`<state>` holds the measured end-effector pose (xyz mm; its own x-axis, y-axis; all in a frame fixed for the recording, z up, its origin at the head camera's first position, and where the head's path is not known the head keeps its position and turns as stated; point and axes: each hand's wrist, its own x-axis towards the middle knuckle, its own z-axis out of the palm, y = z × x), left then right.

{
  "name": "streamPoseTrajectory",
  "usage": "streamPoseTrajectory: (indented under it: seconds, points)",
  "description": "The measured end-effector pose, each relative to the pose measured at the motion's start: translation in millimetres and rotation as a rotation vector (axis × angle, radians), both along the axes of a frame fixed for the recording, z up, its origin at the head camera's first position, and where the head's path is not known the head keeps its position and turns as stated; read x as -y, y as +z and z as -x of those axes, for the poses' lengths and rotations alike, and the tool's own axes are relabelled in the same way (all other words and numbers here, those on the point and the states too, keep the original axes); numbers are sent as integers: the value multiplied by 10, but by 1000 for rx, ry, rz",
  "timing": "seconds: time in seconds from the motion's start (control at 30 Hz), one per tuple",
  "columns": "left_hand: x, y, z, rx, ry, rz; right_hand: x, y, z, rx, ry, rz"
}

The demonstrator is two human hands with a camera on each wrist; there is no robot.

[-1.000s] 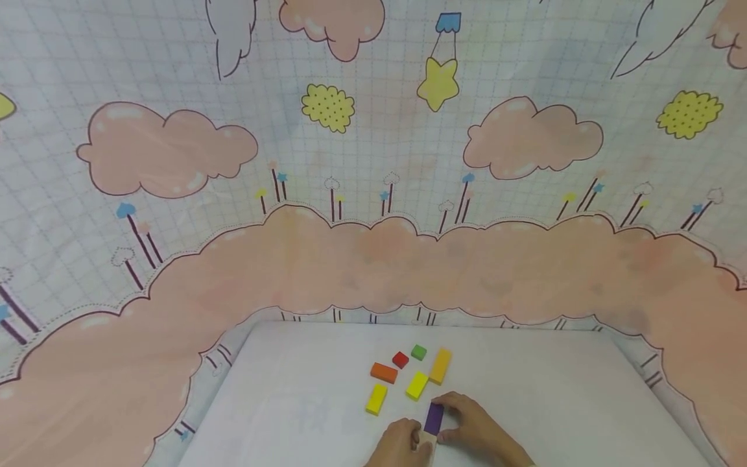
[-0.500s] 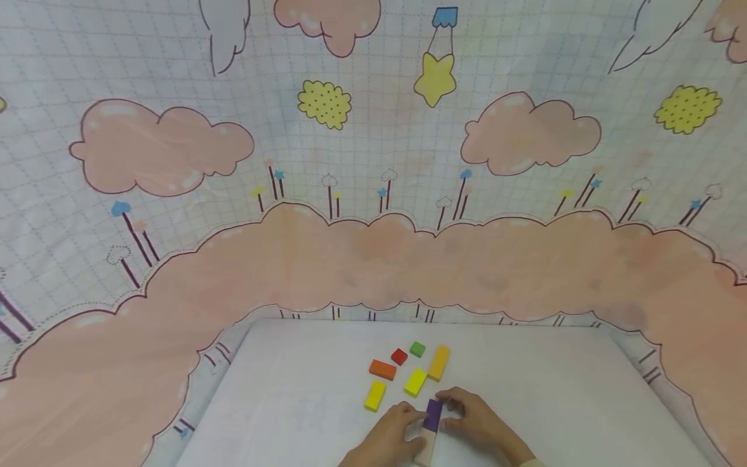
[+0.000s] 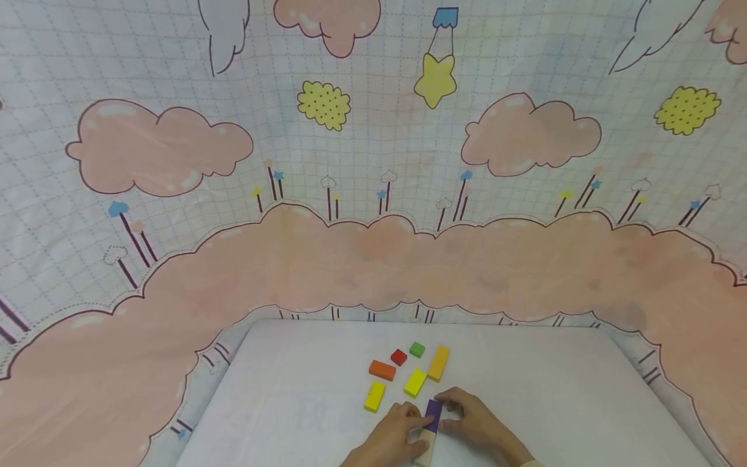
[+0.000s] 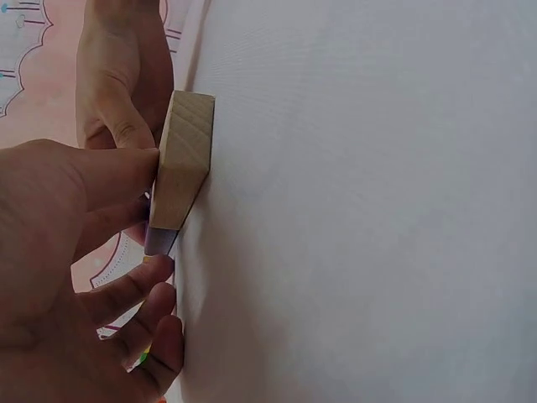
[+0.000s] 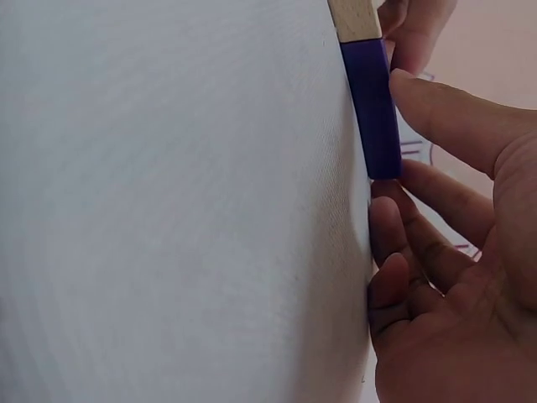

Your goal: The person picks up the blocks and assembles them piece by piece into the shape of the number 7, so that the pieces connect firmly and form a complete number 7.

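A purple block (image 3: pixel 434 407) and a plain wooden block (image 3: pixel 427 447) lie end to end on the white table. My left hand (image 3: pixel 390 433) lays its index finger straight onto the purple block, and its thumb touches the wooden one. From the other side my right hand (image 3: pixel 477 420) holds the purple block, index finger at its far end and thumb (image 5: pixel 445 117) along its side. In the left wrist view the wooden block (image 4: pixel 186 143) stands nearest the camera, hiding most of the purple one.
Beyond the hands lie two yellow blocks (image 3: pixel 375 396), an orange block (image 3: pixel 382 370), a small red block (image 3: pixel 399 357), a small green block (image 3: pixel 417 349) and a longer amber block (image 3: pixel 439 363). A patterned cloth (image 3: pixel 373 259) hangs behind the white table (image 3: pixel 292 389).
My left hand has loosened from the wooden block, uncovering it, and stretched its index finger onto the purple block. My right hand has stayed at the purple block.
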<state>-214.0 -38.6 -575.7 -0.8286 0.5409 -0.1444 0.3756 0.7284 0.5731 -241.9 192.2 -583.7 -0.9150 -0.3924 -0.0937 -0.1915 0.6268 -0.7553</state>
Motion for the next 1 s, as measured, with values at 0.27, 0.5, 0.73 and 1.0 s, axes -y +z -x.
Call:
streamPoseTrajectory:
  seconds: [0.27, 0.5, 0.73, 1.0]
  points:
    - [-15, 7, 10, 2, 1, 4, -20, 49, 23, -3, 5, -17]
    - [-26, 13, 9, 12, 18, 1, -50, 153, 64, -43, -35, 8]
    - [-25, 20, 6, 56, 60, -25, 29, 192, 132, -68, -93, 14]
    - [-17, 23, -4, 67, 66, -47, 250, 163, 181, -146, -219, 78]
